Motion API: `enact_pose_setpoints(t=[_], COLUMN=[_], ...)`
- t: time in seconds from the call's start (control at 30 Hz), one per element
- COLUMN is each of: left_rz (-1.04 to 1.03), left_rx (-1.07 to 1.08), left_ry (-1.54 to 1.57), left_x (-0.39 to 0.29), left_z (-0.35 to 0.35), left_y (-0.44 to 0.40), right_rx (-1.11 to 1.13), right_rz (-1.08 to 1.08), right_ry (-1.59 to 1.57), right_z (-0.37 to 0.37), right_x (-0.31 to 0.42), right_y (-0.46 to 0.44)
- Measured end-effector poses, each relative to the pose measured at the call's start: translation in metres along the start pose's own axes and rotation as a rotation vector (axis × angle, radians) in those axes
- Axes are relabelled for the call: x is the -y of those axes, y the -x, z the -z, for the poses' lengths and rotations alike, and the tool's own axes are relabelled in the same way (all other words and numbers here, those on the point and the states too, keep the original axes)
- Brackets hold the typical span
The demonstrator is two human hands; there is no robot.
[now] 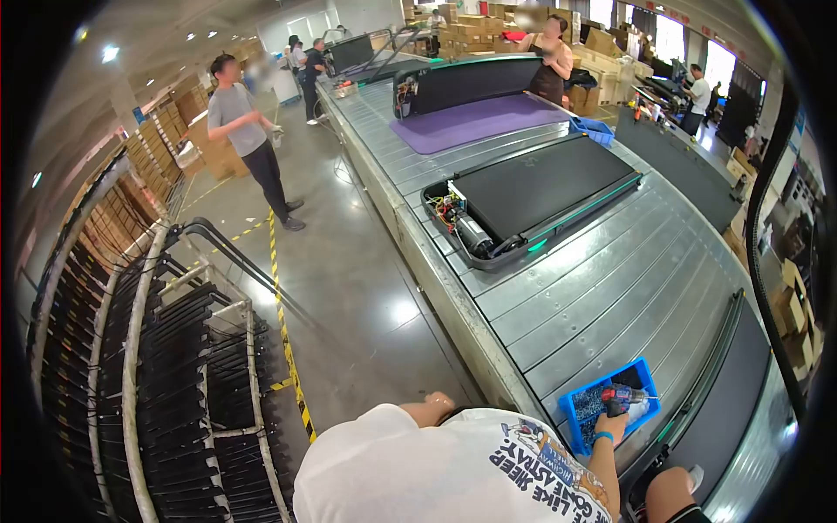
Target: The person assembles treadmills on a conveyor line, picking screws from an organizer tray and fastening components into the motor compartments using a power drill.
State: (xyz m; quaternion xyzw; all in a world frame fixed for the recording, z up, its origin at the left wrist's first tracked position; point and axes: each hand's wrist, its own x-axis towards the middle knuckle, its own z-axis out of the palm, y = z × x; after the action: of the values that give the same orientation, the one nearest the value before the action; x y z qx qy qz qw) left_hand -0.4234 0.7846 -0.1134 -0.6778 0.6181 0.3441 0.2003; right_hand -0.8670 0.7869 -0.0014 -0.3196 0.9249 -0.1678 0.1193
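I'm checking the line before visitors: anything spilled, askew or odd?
Nothing plainly spilled or damaged stands out. On the central black machine, the motor and wires lie uncovered, which looks odd but may be normal here.

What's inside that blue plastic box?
The box holds loose grey bits and something whitish. The red-and-black power drill and right hand hide what's beneath.

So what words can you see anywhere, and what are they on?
"LIKE SHEEP": on the white shirt.
"GONE ASTRAY.": same shirt; the bit just before it is unclear.
"HIGHWAY": smaller, in the shirt's picture; the lettering beside it is too blurred.
Too small to read: the red signs up high, the faint mark on the black machine, any writing on the drill.
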Motion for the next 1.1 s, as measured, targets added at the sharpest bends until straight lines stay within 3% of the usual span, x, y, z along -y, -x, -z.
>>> enact_pose_setpoints(t=[0.1, 0.3, 0.4, 0.5, 0.63, 0.73, 0.83, 0.93, 1.03, 1.1], left_rz=[0.233, 0.125, 0.209, 0.209, 0.191, -0.072, 0.135, -0.092, -0.046, 0.108], left_rx=[-0.122, -0.038, -0.021, -0.055, 0.128, 0.254, 0.122, 0.213, 0.208, 0.165], left_ry=[0.316, 0.301, 0.437, 0.329, 0.219, -0.187, 0.003, -0.352, -0.22, 0.137], left_x=[-0.034, -0.071, -0.068, -0.046, -0.007, 0.018, 0.027, 0.026, 0.015, 0.013], left_z=[0.013, 0.045, 0.03, -0.005, -0.024, -0.019, -0.024, -0.014, -0.014, -0.03], left_y=[-0.049, -0.047, -0.039, -0.045, -0.04, -0.03, -0.03, -0.028, -0.039, -0.053], right_rx=[0.041, 0.03, -0.001, -0.031, -0.042, -0.05, -0.064, -0.025, 0.054, 0.06], right_rz=[-0.035, -0.065, -0.066, -0.058, -0.053, -0.063, -0.052, -0.062, -0.085, -0.075], right_ry=[0.005, 0.0, 0.016, 0.045, 0.064, 0.08, 0.092, 0.104, 0.089, 0.061], right_z=[0.005, 0.013, 0.007, 0.0, -0.002, 0.002, -0.003, 0.0, 0.003, 0.009], right_x=[0.003, 0.009, 0.006, 0.002, 0.001, 0.008, 0.007, 0.006, 0.009, 0.012], right_y=[0.001, 0.009, 0.007, 0.004, 0.004, 0.009, 0.008, 0.009, 0.005, 0.009])
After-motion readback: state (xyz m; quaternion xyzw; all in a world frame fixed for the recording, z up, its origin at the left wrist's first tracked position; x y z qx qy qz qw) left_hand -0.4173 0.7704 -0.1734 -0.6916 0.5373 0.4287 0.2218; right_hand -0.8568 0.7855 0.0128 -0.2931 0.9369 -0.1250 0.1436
